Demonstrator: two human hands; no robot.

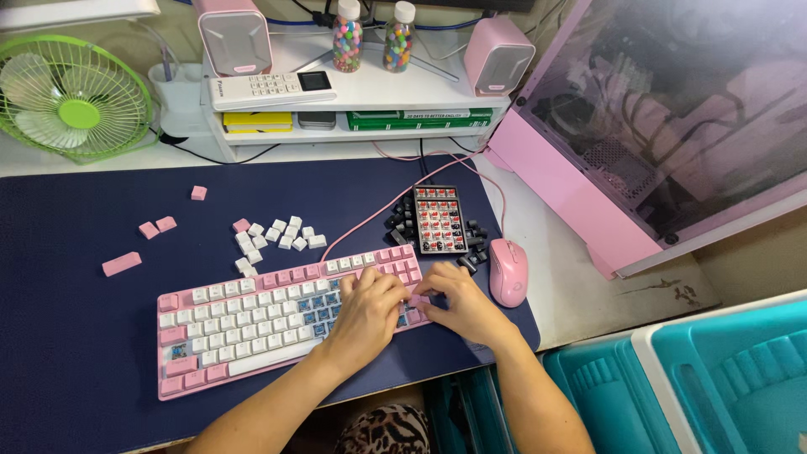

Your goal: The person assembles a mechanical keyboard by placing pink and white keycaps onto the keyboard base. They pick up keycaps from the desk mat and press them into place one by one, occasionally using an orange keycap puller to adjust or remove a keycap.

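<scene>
Resting on the right end of the pink keyboard [252, 324], both of your hands meet over the same small patch of keys — the left hand [367, 313] curled with its fingers bent down onto the blue exposed area where caps are missing, the right hand [465, 307] angled in from the right with its fingertips pressed at the pink keys just beside the left's. The two are touching or very nearly so; whether either pinches a keycap you cannot tell, since the fingers hide what is under them. The keyboard lies on the dark blue desk mat [76, 294], near the mat's front edge, its long axis running left to right and tilted so that the right end sits further from you than the left. The patch you are on is directly beneath both hands, with the right hand slightly nearer to the keyboard's right edge. Loose white keycaps [282, 235] lie in a cluster behind the keyboard's middle — closer to your left hand — and a few pink keycaps [156, 227] are scattered toward the mat's left side. A black switch tray [439, 220] stands behind your right hand, and the pink mouse [508, 271] sits just beside that hand at the mat's right edge.
</scene>
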